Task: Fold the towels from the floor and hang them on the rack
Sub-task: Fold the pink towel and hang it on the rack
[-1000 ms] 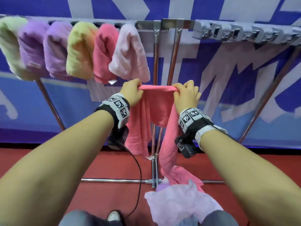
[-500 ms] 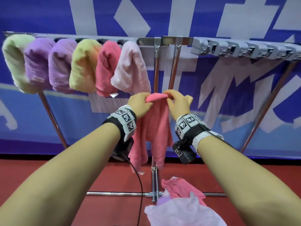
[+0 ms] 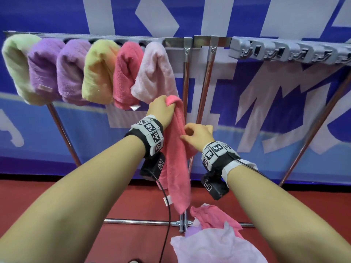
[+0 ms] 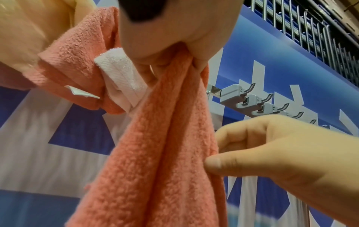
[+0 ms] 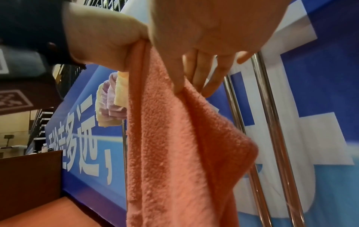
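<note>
Soft, limp coral-pink terry towel (image 3: 176, 158), frame centre: top fold gripped in left hand (image 3: 161, 111); right edge pinched by right hand (image 3: 197, 135). Light; best held at folded top.

Colours at the rack, as we saw them

We held a coral-pink towel (image 3: 176, 158); on the silver rack (image 3: 106, 37) hung towels (image 3: 91, 71) in pale green, two purples, a yellow fading to orange, deep pink and pale pink. The clips (image 3: 284, 52) were grey, the banner (image 3: 266, 111) blue with white shapes, the floor (image 3: 123, 202) red, our wristbands (image 3: 150, 133) white with black square patterns, and the floor pile (image 3: 214, 242) pink and lilac.
</note>
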